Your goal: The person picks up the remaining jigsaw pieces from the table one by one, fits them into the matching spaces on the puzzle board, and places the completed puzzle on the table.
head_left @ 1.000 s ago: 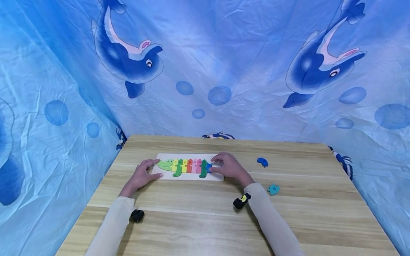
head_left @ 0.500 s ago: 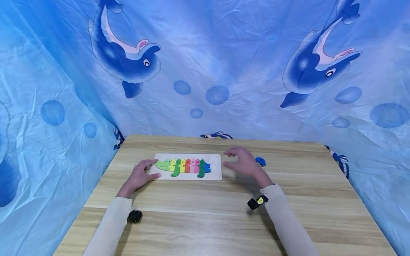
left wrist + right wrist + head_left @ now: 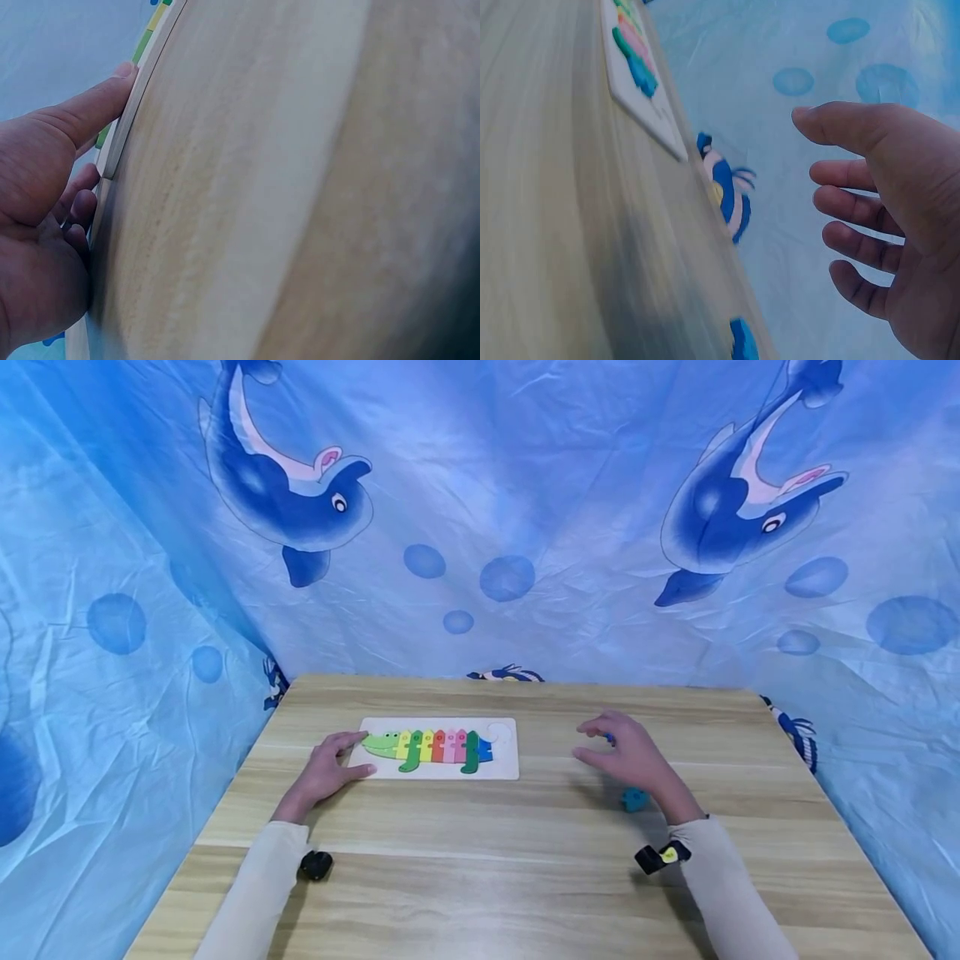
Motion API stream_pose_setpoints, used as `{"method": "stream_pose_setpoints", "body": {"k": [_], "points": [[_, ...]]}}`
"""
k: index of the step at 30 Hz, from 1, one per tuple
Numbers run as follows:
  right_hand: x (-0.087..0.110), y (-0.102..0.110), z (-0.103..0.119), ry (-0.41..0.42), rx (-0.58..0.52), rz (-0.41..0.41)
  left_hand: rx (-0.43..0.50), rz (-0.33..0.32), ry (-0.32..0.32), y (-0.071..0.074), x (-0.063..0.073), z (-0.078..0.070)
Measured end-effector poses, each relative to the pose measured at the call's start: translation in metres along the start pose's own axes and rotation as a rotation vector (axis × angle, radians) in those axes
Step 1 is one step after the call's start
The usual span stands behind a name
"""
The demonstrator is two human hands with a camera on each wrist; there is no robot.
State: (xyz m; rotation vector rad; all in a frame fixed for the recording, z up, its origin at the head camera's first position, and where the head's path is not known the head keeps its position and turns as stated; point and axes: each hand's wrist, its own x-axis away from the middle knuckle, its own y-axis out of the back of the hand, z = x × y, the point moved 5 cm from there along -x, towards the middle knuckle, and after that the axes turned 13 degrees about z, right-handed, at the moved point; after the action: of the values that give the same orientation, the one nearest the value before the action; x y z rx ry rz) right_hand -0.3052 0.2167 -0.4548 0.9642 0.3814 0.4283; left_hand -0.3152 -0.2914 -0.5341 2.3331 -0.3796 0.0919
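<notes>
A white puzzle board (image 3: 435,774) lies on the table with a crocodile (image 3: 438,746) of coloured pieces set in it. At its right end, past the blue piece (image 3: 486,752), a curled tail outline shows bare. My left hand (image 3: 322,777) holds the board's left end, thumb (image 3: 112,94) at the near edge and other fingers bent beside the end. To the right of the board, my right hand (image 3: 626,752) hovers with fingers loosely bent and parted from the thumb, holding nothing. It partly hides a blue curved piece (image 3: 609,739); a teal piece (image 3: 633,800) lies below it.
The wooden table (image 3: 465,877) has its far edge against a blue dolphin-printed curtain (image 3: 420,635), which also hangs at both sides. Black wrist cameras sit on both sleeves.
My right hand has left the board's tail end and moved right, over by the loose blue piece and teal piece. The left hand has stayed at the board.
</notes>
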Motion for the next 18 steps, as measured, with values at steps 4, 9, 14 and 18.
{"method": "stream_pose_setpoints", "body": {"k": [4, 9, 14, 18], "points": [[0.013, 0.003, -0.010, -0.022, 0.001, -0.008, -0.003, -0.001, -0.002, 0.001, 0.001, 0.000], [0.024, 0.006, -0.022, -0.037, 0.008, -0.022, -0.004, -0.003, -0.013, 0.001, 0.001, 0.001], [0.035, 0.006, -0.032, -0.043, 0.029, -0.034, -0.003, -0.004, -0.012, 0.000, 0.000, 0.001], [0.044, 0.004, -0.039, -0.056, 0.045, -0.030, -0.002, -0.005, -0.009, 0.000, 0.001, 0.000]]}}
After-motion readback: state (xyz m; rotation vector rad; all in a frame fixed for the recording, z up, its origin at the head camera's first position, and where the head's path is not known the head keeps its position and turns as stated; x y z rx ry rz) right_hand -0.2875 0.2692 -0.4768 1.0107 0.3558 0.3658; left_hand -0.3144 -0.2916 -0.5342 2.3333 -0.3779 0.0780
